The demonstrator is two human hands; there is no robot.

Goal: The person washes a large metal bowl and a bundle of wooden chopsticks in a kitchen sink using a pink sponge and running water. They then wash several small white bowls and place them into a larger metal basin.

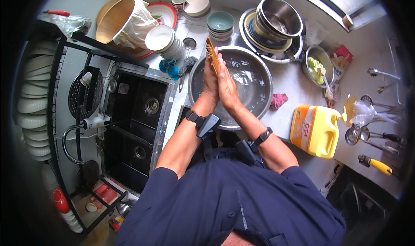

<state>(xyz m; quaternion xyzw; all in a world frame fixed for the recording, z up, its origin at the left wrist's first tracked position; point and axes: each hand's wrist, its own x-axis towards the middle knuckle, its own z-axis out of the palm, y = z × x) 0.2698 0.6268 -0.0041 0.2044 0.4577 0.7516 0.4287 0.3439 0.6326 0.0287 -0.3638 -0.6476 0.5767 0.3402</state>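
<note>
A bundle of wooden chopsticks (212, 56) is pressed between my two palms, its tips pointing away from me. My left hand (210, 79) lies flat along its left side. From the right, my right hand (228, 89) presses against it, fingers straight. Both hands are above a large steel basin (269, 84) holding clear water (244, 74). Part of the chopsticks is hidden between the palms.
Left is a black double sink (129, 123) with a faucet (69, 129) and a dish rack (55, 93). Stacked white bowls (160, 38), green bowls (220, 21) and steel pots (279, 17) stand behind. A yellow jug (316, 131) and pink cloth (278, 101) lie right.
</note>
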